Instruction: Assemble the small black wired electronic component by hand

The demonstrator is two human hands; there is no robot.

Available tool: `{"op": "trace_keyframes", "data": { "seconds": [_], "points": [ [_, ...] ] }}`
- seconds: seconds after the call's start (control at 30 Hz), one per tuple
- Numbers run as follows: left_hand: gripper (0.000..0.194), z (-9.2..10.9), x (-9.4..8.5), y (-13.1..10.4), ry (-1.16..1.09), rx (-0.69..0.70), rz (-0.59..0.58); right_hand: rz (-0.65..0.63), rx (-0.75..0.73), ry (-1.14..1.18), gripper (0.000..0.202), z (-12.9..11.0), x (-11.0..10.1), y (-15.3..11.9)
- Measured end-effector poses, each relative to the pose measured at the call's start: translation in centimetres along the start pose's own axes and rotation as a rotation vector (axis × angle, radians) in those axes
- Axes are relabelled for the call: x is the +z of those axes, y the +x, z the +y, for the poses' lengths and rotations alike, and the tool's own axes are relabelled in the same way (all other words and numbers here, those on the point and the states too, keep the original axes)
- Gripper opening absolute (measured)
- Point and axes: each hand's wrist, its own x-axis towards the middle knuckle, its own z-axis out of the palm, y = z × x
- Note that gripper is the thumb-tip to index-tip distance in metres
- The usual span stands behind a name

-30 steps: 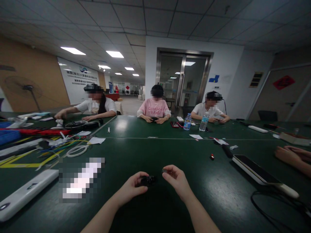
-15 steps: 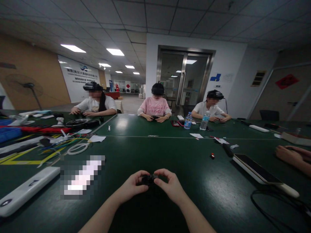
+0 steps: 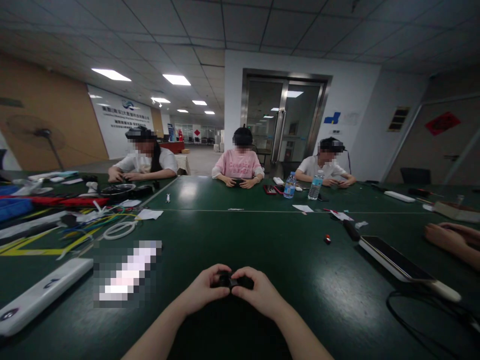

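Close above the green table, my left hand (image 3: 205,288) pinches a small black object (image 3: 225,280) between thumb and fingers. My right hand (image 3: 258,290) is closed on the same object from the other side, its thumb and index fingertip near the left thumb. Dark parts of the object show on both sides of the right fingertips; its exact kind I cannot make out. Much of it is covered by the fingers.
On the left lie a white power bank-like bar (image 3: 45,295), a pixelated bright item (image 3: 129,272) and a coiled white cable (image 3: 120,230). At right are a phone (image 3: 393,257) and black cable (image 3: 412,320). Water bottles (image 3: 290,186) stand farther back. Three people sit opposite; another person's hands (image 3: 448,237) rest at right.
My right hand's fingers have shifted left along the black object, toward my left thumb. The left hand stays nearly in place.
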Motion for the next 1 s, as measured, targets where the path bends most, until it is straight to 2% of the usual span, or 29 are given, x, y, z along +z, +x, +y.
{"op": "trace_keyframes", "data": {
  "seconds": [0.13, 0.4, 0.5, 0.63, 0.7, 0.83, 1.0],
  "points": [
    [0.044, 0.4, -0.1, -0.1, 0.002, 0.01, 0.026, 0.0, -0.024, 0.049, 0.032, -0.2, -0.1, -0.1],
    [0.039, 0.6, -0.1, -0.1, 0.075, 0.036, 0.027, 0.021, -0.059, 0.044, 0.022, 0.1, -0.3, 0.0],
    [0.037, 0.7, 0.2, -0.1, 0.276, 0.08, 0.104, 0.04, -0.067, -0.003, 0.022, 0.5, -0.5, 0.0],
    [0.035, 0.8, 0.6, -0.1, 0.723, 0.117, 0.24, 0.057, -0.031, -0.132, 0.02, 1.3, -0.4, 0.3],
    [0.039, 0.8, 0.6, -0.1, 0.889, 0.096, 0.26, 0.048, -0.018, -0.19, 0.02, 1.5, -0.2, 0.4],
    [0.045, 0.6, 0.4, 0.0, 0.993, 0.032, 0.234, 0.031, -0.007, -0.257, 0.025, 1.2, -0.1, 0.4],
    [0.051, 0.6, 0.3, -0.1, 0.967, 0.024, 0.233, -0.004, 0.047, -0.276, 0.025, 1.1, -0.2, 0.4]
  ]
}}
